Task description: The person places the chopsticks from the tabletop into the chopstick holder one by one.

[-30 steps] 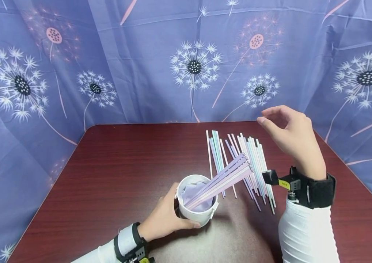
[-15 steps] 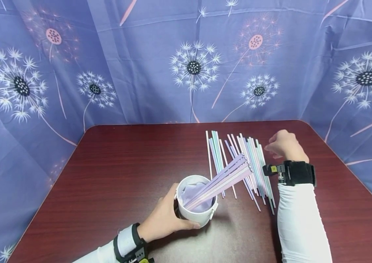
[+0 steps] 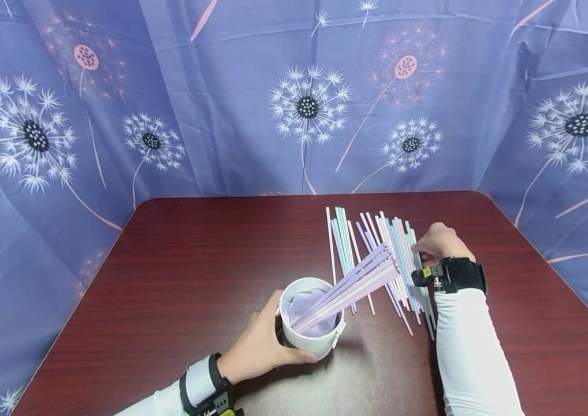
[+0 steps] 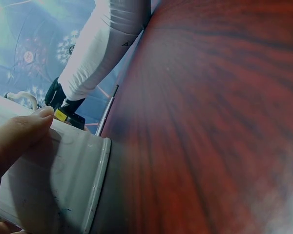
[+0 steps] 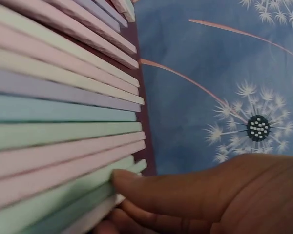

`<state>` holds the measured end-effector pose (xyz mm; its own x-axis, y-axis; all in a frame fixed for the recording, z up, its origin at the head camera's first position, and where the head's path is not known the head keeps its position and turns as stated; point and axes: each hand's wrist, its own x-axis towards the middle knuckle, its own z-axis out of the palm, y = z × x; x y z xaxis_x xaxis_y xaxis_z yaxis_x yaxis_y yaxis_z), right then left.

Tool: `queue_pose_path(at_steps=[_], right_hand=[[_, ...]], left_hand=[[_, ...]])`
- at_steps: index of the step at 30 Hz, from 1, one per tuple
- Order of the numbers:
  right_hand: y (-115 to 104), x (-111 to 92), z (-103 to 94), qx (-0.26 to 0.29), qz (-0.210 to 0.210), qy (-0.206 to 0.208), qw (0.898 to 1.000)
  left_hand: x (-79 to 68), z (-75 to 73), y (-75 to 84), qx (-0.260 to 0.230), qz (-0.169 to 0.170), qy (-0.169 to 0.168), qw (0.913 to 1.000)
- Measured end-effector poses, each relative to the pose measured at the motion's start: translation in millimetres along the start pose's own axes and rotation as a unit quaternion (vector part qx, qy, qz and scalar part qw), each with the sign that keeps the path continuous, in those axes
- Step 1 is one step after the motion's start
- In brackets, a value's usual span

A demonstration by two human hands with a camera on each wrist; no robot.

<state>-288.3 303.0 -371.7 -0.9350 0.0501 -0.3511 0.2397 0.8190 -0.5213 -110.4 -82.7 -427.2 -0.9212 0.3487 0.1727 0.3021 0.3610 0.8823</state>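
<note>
My left hand grips a small white container with clips on its sides, thumb across the near wall. In the left wrist view, the thumb presses the container wall. Several lavender and pink chopsticks lean out of it toward the right. At the right end of a row of loose pastel chopsticks is my right hand. The right wrist view shows its thumb on a pale green chopstick, with curled fingers below at the row's edge; those fingers are partly hidden.
A smaller group of loose chopsticks lies just behind the container. All rest on a dark red wooden table. Blue cloth with a dandelion print hangs behind the table's far edge.
My right hand has come down from above the table's right side and moved left to the outer edge of the chopstick row. The left hand and container stay in place.
</note>
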Motion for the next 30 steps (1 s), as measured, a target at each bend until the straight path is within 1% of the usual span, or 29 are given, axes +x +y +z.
queue_pose_path(at_steps=[4, 12, 15, 20, 22, 23, 27, 29, 30], right_hand=[[4, 6, 1.8, 0.022, -0.006, -0.02, 1.0], [3, 11, 1.9, 0.016, -0.021, -0.055, 0.998], [2, 10, 1.9, 0.022, -0.019, -0.051, 0.998], [-2, 6, 1.8, 0.034, -0.013, -0.024, 0.999], [-6, 1, -0.3, 0.033, -0.02, -0.01, 0.999], [-9, -2, -2.1, 0.032, -0.028, -0.004, 0.999], [-24, -16, -12.7, -0.007, -0.087, 0.04, 0.995], [-32, -24, -17.6, -0.026, -0.117, 0.064, 0.991], [-37, -28, -19.4, -0.031, -0.13, 0.078, 0.988]], left_hand=[[0.9, -0.7, -0.8, 0.011, 0.002, -0.001, 0.9999], [1.1, -1.6, -1.1, 0.018, 0.0, 0.003, 0.9998], [0.8, -1.6, -1.5, 0.018, -0.003, 0.003, 0.9998], [-0.7, -0.7, -0.8, 0.01, -0.002, 0.003, 0.9999], [-2.1, -2.0, 8.7, 0.002, -0.005, 0.004, 1.0], [-2.3, -1.8, 9.1, 0.001, -0.004, 0.004, 1.0], [-1.6, -1.4, 8.9, 0.001, -0.005, 0.003, 1.0], [-0.2, 0.3, -0.3, 0.006, 0.0, 0.002, 1.0], [0.0, 0.3, -0.5, 0.007, 0.0, 0.002, 1.0]])
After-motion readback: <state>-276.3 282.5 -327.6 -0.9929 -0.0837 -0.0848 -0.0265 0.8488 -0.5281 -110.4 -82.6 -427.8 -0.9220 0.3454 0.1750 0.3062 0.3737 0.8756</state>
